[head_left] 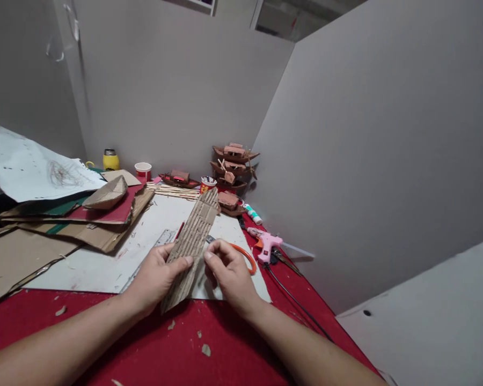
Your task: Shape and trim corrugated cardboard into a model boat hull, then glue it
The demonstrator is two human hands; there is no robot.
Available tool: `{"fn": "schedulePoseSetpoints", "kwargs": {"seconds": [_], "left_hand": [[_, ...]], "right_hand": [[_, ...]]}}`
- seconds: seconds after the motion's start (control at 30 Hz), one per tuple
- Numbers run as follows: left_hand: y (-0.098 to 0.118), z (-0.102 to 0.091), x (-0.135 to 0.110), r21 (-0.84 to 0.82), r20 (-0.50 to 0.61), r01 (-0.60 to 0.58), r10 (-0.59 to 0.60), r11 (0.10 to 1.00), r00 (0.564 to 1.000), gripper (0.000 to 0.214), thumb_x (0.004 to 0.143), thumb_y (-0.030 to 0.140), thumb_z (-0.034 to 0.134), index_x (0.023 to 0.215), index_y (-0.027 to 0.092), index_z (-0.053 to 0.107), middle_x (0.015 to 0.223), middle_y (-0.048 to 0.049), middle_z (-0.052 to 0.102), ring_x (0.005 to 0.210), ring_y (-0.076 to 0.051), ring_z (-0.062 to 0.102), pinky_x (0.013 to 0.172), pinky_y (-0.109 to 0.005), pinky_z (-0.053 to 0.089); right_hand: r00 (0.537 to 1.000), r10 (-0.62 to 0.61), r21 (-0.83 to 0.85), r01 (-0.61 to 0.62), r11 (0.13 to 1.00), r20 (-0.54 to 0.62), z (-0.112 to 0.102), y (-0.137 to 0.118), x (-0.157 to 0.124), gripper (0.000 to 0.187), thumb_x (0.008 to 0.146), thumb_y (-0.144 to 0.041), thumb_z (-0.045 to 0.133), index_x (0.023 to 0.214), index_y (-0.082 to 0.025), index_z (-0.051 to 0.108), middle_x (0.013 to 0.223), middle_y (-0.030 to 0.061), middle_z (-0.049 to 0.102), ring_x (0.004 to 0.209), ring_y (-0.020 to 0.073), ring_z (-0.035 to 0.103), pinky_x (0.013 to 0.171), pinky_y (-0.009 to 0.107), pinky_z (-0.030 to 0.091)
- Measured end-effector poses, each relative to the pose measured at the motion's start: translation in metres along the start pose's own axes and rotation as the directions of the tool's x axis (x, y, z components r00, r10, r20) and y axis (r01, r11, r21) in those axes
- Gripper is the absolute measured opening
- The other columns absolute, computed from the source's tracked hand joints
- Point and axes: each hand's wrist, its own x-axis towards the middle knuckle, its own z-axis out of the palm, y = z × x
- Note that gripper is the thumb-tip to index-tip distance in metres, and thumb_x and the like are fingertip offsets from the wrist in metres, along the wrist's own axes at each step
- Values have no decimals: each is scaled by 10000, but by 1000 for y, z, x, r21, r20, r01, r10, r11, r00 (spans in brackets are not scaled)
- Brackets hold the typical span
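Note:
My left hand (pixel 155 276) grips a long strip of corrugated cardboard (pixel 195 230), thumb on its ribbed face and fingers behind. The strip is tilted upright, and its peeled surface shows exposed ridges. Close to its right edge, my right hand (pixel 227 271) is closed in a pinch. Whatever may lie between those fingertips is too small to make out. Partly hidden behind the right hand is a tool with an orange loop handle (pixel 249 258), lying on the white board (pixel 92 268). A metal ruler (pixel 145 260) and a red pencil (pixel 180 230) lie beyond the left hand.
Cardboard sheets (pixel 100 236) are piled at left, with a folded cardboard boat hull (pixel 107 194) on top. Several brown model boats (pixel 235 155) stand at the back. A pink glue gun (pixel 268 242) with a cable lies right. Thin sticks (pixel 175 191) and paper cups (pixel 143 170) sit behind.

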Motion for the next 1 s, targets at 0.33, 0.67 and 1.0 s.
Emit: {"fn": "schedulePoseSetpoints", "kwargs": {"seconds": [0.33,0.67,1.0], "left_hand": [[-4,-3,1,28,20,37,-38,999,999,269,661,278,752,882,129,713,768,-36,720,627,-145,610,584,-224,447],[-3,2,-4,-49,-17,92,-93,995,996,245,611,234,770,821,125,706,676,-23,706,556,-127,591,543,-212,426],[-3,-3,2,-60,-45,22,-25,998,999,255,623,277,771,798,117,677,673,-23,692,566,-129,593,575,-227,456]], "right_hand": [[842,-537,-477,496,725,58,-12,5,3,94,842,-173,596,899,-208,663,799,45,650,705,152,587,623,282,475],[849,-524,-506,482,715,70,-7,8,3,89,871,-185,537,817,-198,607,765,35,611,697,151,566,627,278,459],[827,-515,-590,537,604,226,-7,19,3,115,904,-170,427,823,-195,504,778,40,530,735,167,502,657,288,410]]}}
